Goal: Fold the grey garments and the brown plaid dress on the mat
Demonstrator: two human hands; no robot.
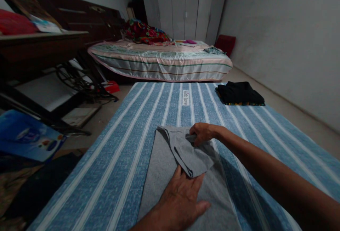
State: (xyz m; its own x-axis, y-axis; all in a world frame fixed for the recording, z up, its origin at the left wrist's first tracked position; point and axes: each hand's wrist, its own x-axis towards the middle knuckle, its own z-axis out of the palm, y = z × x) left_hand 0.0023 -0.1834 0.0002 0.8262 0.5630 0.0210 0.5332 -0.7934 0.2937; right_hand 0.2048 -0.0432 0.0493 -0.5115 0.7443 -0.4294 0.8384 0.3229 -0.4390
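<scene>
A grey garment (162, 167) lies flat on a blue and white striped sheet (124, 146), with one part folded over toward the middle. My left hand (182, 201) rests flat on the lower part of the garment, fingers stretched out. My right hand (202, 133) is closed, pinching the folded grey fabric at the garment's upper right edge.
A folded black garment (239, 93) lies on the sheet at the far right. Beyond stands a bed (159, 61) with a colourful heap of cloth. A dark table (39, 46) and a blue package (26, 135) are to the left. White wardrobes stand at the back.
</scene>
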